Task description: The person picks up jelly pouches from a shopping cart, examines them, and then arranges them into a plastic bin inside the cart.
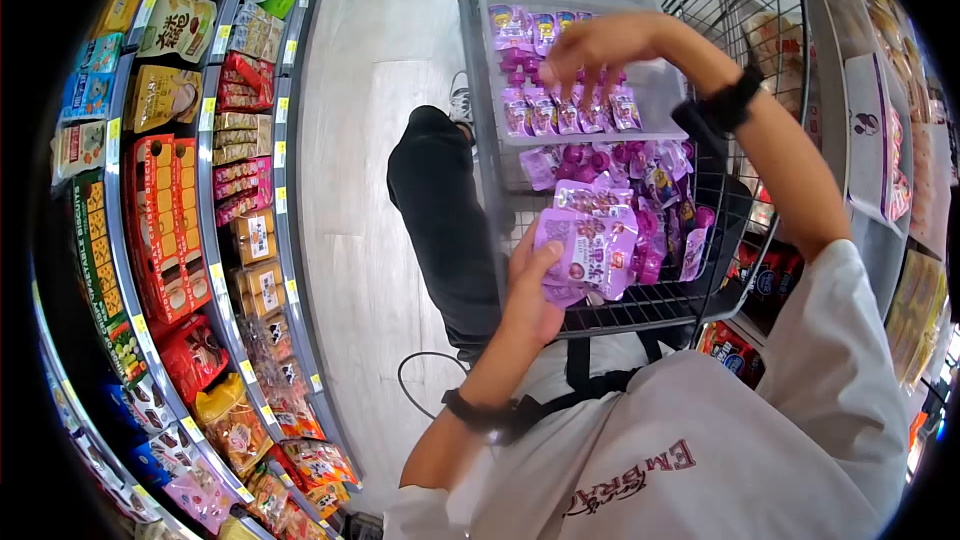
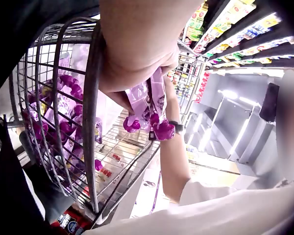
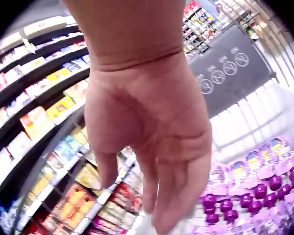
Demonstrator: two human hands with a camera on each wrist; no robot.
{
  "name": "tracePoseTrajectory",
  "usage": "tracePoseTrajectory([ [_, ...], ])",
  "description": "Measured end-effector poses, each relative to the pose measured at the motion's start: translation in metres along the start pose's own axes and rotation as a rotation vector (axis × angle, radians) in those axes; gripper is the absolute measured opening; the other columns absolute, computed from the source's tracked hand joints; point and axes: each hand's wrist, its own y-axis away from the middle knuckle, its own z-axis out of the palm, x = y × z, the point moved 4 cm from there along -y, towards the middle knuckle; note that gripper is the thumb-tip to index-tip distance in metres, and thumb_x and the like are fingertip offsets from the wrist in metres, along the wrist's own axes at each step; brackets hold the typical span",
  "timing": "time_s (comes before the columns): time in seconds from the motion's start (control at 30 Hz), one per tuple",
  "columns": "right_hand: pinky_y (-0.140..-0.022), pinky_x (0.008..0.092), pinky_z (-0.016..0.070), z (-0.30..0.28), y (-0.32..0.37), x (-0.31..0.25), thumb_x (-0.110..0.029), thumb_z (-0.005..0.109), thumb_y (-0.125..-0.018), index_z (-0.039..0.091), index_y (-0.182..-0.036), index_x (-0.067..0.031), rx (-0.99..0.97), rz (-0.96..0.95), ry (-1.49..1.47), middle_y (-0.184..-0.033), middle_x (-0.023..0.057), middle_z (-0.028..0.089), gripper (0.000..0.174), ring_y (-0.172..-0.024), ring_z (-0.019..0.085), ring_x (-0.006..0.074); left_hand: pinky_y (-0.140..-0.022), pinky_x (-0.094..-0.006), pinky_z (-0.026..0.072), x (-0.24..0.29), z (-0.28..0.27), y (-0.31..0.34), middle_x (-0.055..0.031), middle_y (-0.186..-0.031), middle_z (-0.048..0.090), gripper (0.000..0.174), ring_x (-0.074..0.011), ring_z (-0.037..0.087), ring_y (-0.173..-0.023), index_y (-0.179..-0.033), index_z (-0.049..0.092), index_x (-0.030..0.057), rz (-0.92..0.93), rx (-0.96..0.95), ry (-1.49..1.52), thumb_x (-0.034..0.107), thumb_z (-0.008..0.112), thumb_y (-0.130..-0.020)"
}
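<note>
My left hand (image 1: 532, 290) grips several purple spouted pouches (image 1: 598, 252) over the near end of the cart, with the thumb across the front one. In the left wrist view, dark purple caps (image 2: 162, 129) stick out below the held pouches. My right hand (image 1: 612, 48) is over a translucent plastic bin (image 1: 655, 118), its fingers loosely extended and holding nothing. In the right wrist view the same palm and fingers hang beside the pouch rows (image 3: 255, 188). Inside the bin, pouches lie in two rows with their caps toward the middle.
More purple pouches (image 1: 655, 185) are heaped in the black wire shopping cart (image 1: 640, 305), between the bin and my body. Snack shelves (image 1: 225, 270) line the left side, with further packaged goods (image 1: 880, 170) at the right. A dark-trousered leg (image 1: 440, 230) stands beside the cart.
</note>
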Motion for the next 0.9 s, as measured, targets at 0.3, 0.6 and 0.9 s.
tracePoseTrajectory([
  [0.3,-0.061,0.0278,0.055,0.094,0.045,0.028,-0.02,0.066,-0.092,0.06,-0.111,0.0015,-0.246,-0.208,0.098,-0.086,0.0048,0.067,0.029,-0.075,0.063,0.0097,-0.094,-0.0361,0.049,0.001,0.006,-0.002,-0.0117,-0.119,0.059,0.047,-0.0218,0.06,-0.109,-0.132,0.046,-0.0005,0.079,-0.083,-0.04,0.012,0.054,-0.087],
  [0.6,-0.063,0.0252,0.0463,-0.05,-0.04,0.115,-0.022,0.066,-0.092,0.064,-0.111,-0.0073,0.53,-0.115,-0.552,-0.088,-0.0011,0.065,0.024,-0.074,0.057,0.0084,-0.086,-0.0343,0.0535,-0.004,0.001,-0.004,-0.0088,-0.11,0.062,0.039,-0.0198,0.064,-0.099,-0.124,0.051,0.0033,0.028,-0.017,-0.023,0.01,0.059,-0.086],
  [0.9,-0.061,0.036,0.0479,-0.104,-0.187,0.161,-0.024,0.073,-0.086,0.066,-0.103,0.0005,0.948,-0.05,-0.437,-0.084,0.0088,0.067,0.031,-0.066,0.061,0.0195,-0.085,-0.0321,0.0526,-0.005,0.004,-0.001,-0.0086,-0.108,0.06,0.035,-0.0174,0.062,-0.098,-0.121,0.048,0.0046,0.018,0.015,0.063,0.007,0.058,-0.088],
])
